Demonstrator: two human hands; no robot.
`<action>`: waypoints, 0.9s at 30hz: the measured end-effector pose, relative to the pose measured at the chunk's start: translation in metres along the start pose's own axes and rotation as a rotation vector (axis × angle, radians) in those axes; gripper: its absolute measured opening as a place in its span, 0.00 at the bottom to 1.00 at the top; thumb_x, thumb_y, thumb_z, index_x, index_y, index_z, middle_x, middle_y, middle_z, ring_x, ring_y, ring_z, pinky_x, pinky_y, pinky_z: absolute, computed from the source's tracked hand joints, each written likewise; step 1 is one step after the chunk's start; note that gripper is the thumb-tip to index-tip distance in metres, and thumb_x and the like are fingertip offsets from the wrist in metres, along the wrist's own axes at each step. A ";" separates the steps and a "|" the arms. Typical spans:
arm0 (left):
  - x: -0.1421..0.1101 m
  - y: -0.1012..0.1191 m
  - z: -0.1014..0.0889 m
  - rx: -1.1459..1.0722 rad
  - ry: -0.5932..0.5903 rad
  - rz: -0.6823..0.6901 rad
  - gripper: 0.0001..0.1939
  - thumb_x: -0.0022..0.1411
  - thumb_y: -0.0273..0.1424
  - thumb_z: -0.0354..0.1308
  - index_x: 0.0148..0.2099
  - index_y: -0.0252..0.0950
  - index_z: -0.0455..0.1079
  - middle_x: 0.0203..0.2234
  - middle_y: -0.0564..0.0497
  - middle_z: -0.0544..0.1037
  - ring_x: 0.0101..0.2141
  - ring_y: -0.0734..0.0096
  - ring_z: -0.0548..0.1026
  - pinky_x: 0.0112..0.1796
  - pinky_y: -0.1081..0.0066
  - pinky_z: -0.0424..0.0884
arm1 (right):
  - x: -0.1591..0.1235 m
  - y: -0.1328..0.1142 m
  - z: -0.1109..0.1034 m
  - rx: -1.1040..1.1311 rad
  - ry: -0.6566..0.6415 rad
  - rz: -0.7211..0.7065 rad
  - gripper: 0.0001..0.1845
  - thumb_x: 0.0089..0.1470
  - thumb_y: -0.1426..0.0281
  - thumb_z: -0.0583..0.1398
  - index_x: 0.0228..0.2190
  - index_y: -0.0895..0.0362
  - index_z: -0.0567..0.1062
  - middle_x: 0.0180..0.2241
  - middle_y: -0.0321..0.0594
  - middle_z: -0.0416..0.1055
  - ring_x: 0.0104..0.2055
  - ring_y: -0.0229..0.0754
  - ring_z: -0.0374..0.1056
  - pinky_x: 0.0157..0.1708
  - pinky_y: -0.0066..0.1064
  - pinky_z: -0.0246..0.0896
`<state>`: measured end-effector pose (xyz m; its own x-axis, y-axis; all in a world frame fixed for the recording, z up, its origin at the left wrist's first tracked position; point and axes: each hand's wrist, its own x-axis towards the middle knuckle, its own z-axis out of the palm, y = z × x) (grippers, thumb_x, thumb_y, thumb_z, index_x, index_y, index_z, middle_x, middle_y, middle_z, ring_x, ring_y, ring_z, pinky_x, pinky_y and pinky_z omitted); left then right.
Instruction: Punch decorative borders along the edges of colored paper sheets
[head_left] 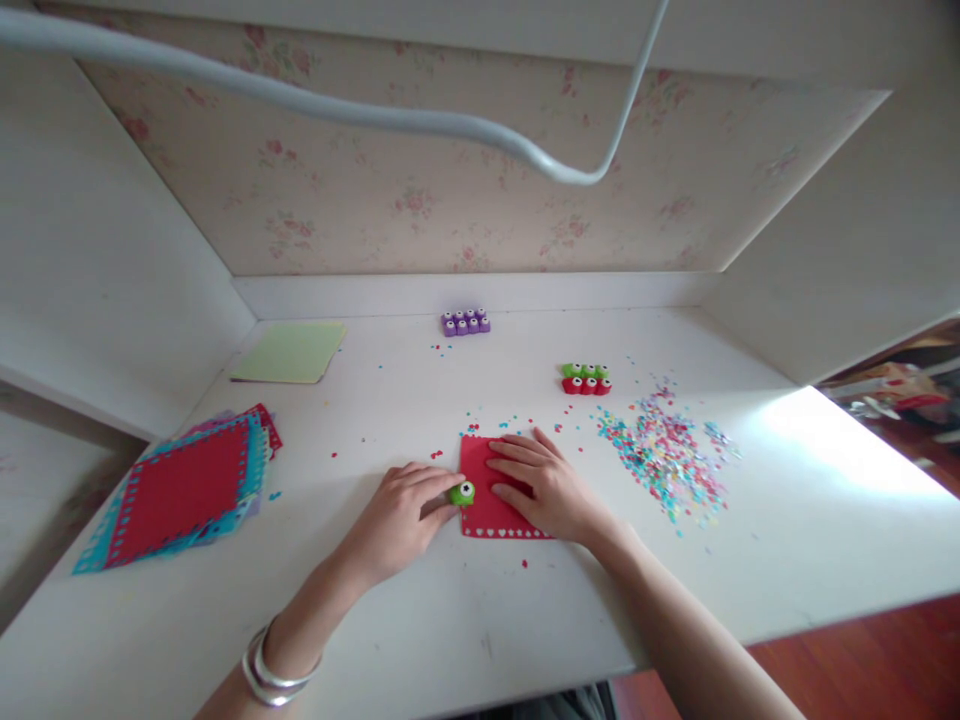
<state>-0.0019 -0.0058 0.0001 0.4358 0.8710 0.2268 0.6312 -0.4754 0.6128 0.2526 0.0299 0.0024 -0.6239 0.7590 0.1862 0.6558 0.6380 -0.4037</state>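
Note:
My left hand [401, 515] pinches a small green craft punch [462, 494] with a star mark on its white top. The punch sits at the left edge of a red paper sheet [480, 460]. Along the sheet's near edge runs a row of small punched shapes, hearts and stars among them. My right hand [544, 488] lies flat on the sheet with fingers stretched out, covering much of its right part.
Purple punches [466, 322] stand in rows at the back; green and red punches [586, 379] are nearer. Coloured confetti [667, 450] is heaped at right. Punched red and blue sheets [184, 490] lie at left, below pale green paper [289, 352]. A white cable [420, 120] hangs overhead.

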 end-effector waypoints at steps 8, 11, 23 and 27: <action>0.006 0.013 -0.005 -0.128 0.016 -0.148 0.13 0.66 0.39 0.56 0.49 0.42 0.74 0.46 0.49 0.78 0.49 0.62 0.73 0.51 0.62 0.69 | -0.001 -0.002 -0.002 0.012 0.029 -0.007 0.16 0.61 0.63 0.58 0.50 0.48 0.75 0.56 0.38 0.70 0.61 0.48 0.61 0.64 0.55 0.41; 0.016 0.024 -0.006 -0.150 0.037 -0.185 0.14 0.68 0.39 0.51 0.45 0.40 0.76 0.41 0.48 0.79 0.42 0.66 0.76 0.43 0.67 0.72 | -0.001 -0.002 -0.002 0.014 0.046 -0.015 0.15 0.61 0.63 0.58 0.49 0.47 0.75 0.55 0.38 0.71 0.60 0.47 0.61 0.64 0.55 0.40; 0.034 0.031 -0.010 -0.015 -0.115 -0.161 0.14 0.65 0.34 0.53 0.33 0.40 0.79 0.29 0.51 0.79 0.32 0.67 0.76 0.37 0.70 0.69 | -0.004 -0.001 0.000 0.025 0.074 -0.020 0.15 0.60 0.64 0.59 0.49 0.47 0.76 0.54 0.38 0.71 0.59 0.47 0.63 0.64 0.54 0.40; 0.034 0.028 -0.007 -0.010 -0.129 -0.169 0.13 0.64 0.34 0.53 0.33 0.39 0.78 0.29 0.50 0.78 0.32 0.67 0.76 0.37 0.70 0.69 | -0.005 -0.002 -0.001 0.034 0.084 -0.025 0.15 0.60 0.64 0.59 0.49 0.48 0.75 0.55 0.38 0.71 0.59 0.47 0.62 0.64 0.53 0.39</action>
<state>0.0262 0.0115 0.0307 0.4034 0.9148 0.0215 0.6961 -0.3220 0.6417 0.2545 0.0252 0.0034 -0.6012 0.7518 0.2709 0.6242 0.6535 -0.4281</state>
